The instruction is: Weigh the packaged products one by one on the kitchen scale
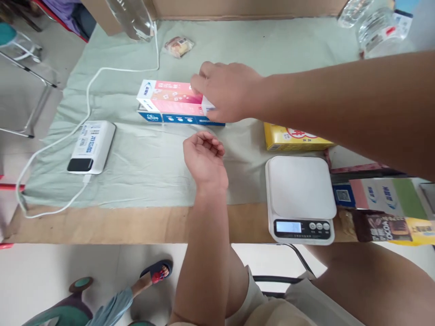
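Note:
My right hand [231, 90] reaches in from the right and grips the right end of a pink and white toothpaste box [170, 95]. Its fingers hide that end. The pink box lies along a blue box [176, 118], whose front side shows along the lower edge. Closer to me, my left hand [205, 158] is turned palm up with its fingers loosely curled. It holds nothing and is apart from the boxes.
On the right stand a white digital scale [301, 190], a yellow box [292, 138] and several packages [387, 194]. A white power bank [91, 147] with a cable lies left. At the back are a wrapped snack [178, 46] and plastic bottles [380, 31]. Another person's foot [159, 271] shows below.

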{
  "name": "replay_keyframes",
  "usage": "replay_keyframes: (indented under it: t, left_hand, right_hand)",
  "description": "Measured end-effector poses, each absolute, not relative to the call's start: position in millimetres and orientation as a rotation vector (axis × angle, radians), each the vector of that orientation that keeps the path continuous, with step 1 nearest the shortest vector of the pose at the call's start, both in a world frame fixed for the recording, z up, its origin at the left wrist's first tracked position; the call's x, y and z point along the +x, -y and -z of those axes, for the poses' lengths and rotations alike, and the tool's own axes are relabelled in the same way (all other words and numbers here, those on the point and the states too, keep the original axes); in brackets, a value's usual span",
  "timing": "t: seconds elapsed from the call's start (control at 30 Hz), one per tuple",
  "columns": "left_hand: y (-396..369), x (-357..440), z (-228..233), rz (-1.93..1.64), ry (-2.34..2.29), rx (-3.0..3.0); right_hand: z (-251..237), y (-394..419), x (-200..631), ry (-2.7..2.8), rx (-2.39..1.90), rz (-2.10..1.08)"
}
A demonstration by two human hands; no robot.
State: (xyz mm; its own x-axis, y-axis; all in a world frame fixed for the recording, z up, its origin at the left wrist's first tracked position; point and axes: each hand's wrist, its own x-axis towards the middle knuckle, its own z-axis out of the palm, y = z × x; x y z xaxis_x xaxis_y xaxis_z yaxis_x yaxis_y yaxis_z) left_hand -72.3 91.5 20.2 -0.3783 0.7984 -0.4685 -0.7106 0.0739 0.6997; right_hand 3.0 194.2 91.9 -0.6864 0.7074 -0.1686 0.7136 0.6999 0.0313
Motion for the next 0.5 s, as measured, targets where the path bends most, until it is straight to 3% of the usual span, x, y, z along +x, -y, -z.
replay_keyframes:
  t: [0.13,0.3,0.5]
  left_hand:
    - [-93,-83,-23,-1.604,-1.106,0.014]
    - [-93,-89,-25,-1.612,-1.082,0.005]
    - [-88,-96,-26,-1.715,-1.115,0.002]
  right_hand:
    - [-81,-199,-11,-2.763,1.189,-0.010]
    - [-78,-205,-7,-2.736,1.228,0.238]
    - [-94,-186,12,-2.732,1.253,0.133]
